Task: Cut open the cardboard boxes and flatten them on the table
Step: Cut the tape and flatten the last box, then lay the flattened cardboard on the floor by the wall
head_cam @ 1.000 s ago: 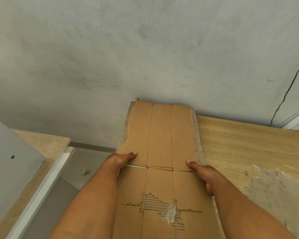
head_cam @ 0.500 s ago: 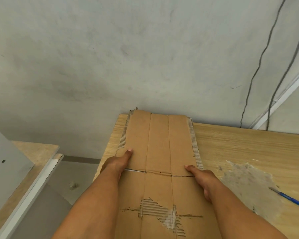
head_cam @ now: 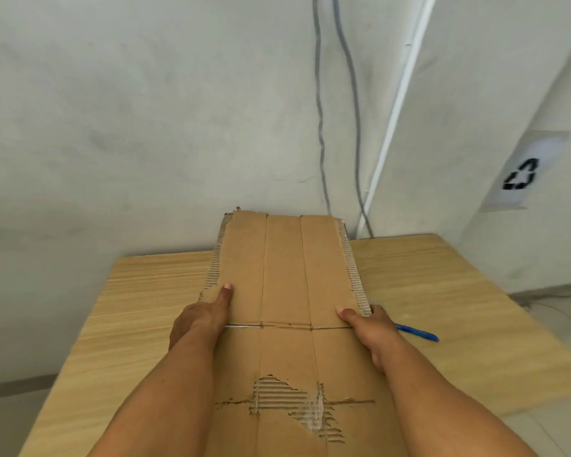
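Note:
A long flattened sheet of brown cardboard (head_cam: 282,272) runs away from me over the wooden table (head_cam: 145,298), its far end lifted toward the wall. It has lengthwise creases, a cross crease between my hands and a torn patch of bare corrugation near me. My left hand (head_cam: 201,319) grips the sheet's left edge at the cross crease, thumb flat on top. My right hand (head_cam: 368,328) grips the right edge at the same crease, thumb on top, fingers hidden under the sheet.
A blue pen (head_cam: 417,333) lies on the table just right of my right hand. A grey wall stands behind the table, with two cables (head_cam: 320,103) and a white conduit (head_cam: 396,103). A recycling sign (head_cam: 521,174) hangs on the right wall.
Both hands keep their hold at the cross crease. The cardboard now lies further right, over the table's middle, and the view has swung right, bringing the pen and sign into sight.

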Tool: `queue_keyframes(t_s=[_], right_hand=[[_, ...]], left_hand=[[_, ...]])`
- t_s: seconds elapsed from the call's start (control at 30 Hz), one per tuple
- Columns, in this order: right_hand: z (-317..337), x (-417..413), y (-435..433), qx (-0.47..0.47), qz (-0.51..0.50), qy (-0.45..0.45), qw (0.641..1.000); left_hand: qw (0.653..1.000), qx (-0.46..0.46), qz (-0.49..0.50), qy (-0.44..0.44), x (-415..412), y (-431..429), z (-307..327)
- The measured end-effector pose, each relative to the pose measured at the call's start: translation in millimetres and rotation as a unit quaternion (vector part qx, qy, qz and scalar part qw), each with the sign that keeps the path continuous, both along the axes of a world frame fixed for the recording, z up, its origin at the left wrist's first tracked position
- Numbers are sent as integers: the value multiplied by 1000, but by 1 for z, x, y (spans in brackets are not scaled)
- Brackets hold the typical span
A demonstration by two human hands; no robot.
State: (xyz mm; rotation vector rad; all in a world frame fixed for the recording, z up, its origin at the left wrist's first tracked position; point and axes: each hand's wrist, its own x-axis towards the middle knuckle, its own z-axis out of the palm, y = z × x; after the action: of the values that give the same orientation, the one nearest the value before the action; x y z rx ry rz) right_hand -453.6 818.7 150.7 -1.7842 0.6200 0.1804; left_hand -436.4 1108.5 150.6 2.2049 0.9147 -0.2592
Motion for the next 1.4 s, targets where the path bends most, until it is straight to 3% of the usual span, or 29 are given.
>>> queue_keyframes(t_s=[0.33,0.73,1.13,1.4], right_hand=[[23,-105,-217,-49,-104,-70,991],[31,-219,-405,-136,-292,-51,945],[32,-192,-533,-138,-418,-22,898],[24,-165,-624,-137,-433,-3,891]], left_hand=[[989,1,-145,-32,-18,-232,22],[932,-41,-357,-44,-23,-492,34],[878,-66,-473,-39,44,-680,33],[866,-51,-496,-36,75,-782,25]])
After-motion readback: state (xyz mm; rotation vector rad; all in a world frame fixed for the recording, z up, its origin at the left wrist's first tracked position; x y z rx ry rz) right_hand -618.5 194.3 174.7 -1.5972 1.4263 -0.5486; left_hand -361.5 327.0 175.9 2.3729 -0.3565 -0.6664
